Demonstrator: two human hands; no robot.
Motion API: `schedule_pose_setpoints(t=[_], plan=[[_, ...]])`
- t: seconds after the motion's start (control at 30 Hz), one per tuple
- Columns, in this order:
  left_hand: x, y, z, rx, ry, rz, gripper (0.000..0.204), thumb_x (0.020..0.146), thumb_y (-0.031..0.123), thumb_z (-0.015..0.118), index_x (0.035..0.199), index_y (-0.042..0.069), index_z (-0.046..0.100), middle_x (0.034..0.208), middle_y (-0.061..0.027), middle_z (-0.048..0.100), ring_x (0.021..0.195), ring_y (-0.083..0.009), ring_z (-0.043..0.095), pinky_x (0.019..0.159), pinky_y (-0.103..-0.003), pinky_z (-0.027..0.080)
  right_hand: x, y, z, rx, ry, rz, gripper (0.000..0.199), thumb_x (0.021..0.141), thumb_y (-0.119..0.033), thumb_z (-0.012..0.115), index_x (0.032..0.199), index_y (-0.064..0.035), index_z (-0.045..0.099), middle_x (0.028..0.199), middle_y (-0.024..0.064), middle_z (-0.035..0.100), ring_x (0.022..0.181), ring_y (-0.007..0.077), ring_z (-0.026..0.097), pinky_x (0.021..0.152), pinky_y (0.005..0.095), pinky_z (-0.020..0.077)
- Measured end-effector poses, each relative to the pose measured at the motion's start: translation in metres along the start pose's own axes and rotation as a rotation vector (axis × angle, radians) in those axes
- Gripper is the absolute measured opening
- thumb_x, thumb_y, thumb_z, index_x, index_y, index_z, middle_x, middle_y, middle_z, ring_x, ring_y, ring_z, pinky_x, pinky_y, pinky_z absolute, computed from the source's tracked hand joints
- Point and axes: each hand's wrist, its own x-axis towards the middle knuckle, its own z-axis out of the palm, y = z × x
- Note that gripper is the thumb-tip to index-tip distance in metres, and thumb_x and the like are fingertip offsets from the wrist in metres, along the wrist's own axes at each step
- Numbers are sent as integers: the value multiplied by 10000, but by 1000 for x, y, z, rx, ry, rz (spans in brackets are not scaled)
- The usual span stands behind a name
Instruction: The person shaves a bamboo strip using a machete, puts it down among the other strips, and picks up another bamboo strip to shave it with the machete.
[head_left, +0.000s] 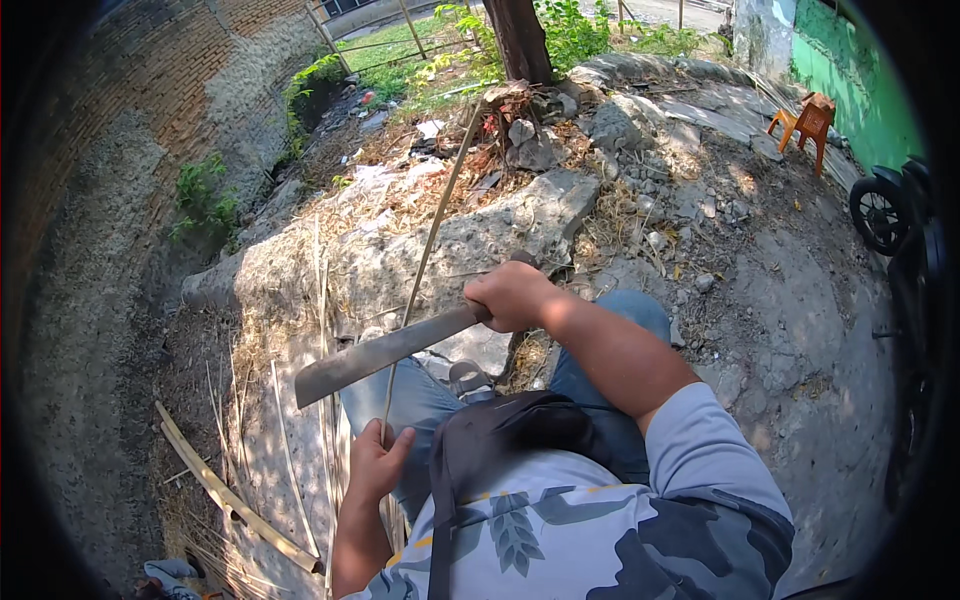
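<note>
Right hand (507,297) covers most of the grip on the machete (385,358); we only get the butt end. Left hand (374,464) hides the lower end of the thin strip (437,215); we can't tell where it stops. Motorbike (882,213) is cut by the dark right rim, tree trunk (520,42) by the top edge. Pale-blue thing (172,576) bottom left: cropped, we can't ID it. Litter (431,129) near the trunk: too small for us.

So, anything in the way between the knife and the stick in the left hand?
Nothing visible. The right hand holds the knife, its blade crossing the stick in this view, above the left hand. No other thing shows between them. Can't tell whether blade and stick touch.
</note>
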Motion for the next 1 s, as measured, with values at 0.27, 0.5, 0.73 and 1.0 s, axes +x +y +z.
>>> schedule_pose_setpoints(t=[0.27, 0.5, 0.73, 1.0], plan=[[-19, -11, -14, -64, -30, -78, 436, 894, 211, 814, 732, 69, 434, 648, 18, 405, 620, -87, 365, 532, -299, 345, -6, 37, -15, 24, 24, 197, 166, 759, -188, 696, 914, -137, 672, 837, 112, 713, 869, 347, 712, 757, 479, 552], [-15, -5, -10, -7, -22, -79, 431, 901, 219, 805, 734, 76, 435, 648, 17, 413, 622, -90, 364, 530, -297, 345, -5, 45, -10, 185, 179, 423, 210, 752, -198, 698, 945, -117, 681, 878, 158, 715, 893, 371, 700, 786, 494, 553], [-2, -4, 2, 22, -21, -66, 443, 894, 307, 809, 751, 56, 473, 621, -11, 461, 595, -111, 415, 527, -320, 375, -1, -4, -4, -70, -38, -9, 166, 755, -194, 697, 911, -139, 682, 837, 108, 719, 806, 345, 717, 764, 481, 555], [-19, -7, -10, -92, -60, -120, 388, 904, 208, 804, 753, 77, 472, 664, 38, 445, 620, -73, 388, 521, -284, 353, 1, 19, -13, -40, -49, 207, 225, 719, -191, 723, 931, -128, 680, 860, 110, 729, 857, 344, 719, 767, 481, 562]])
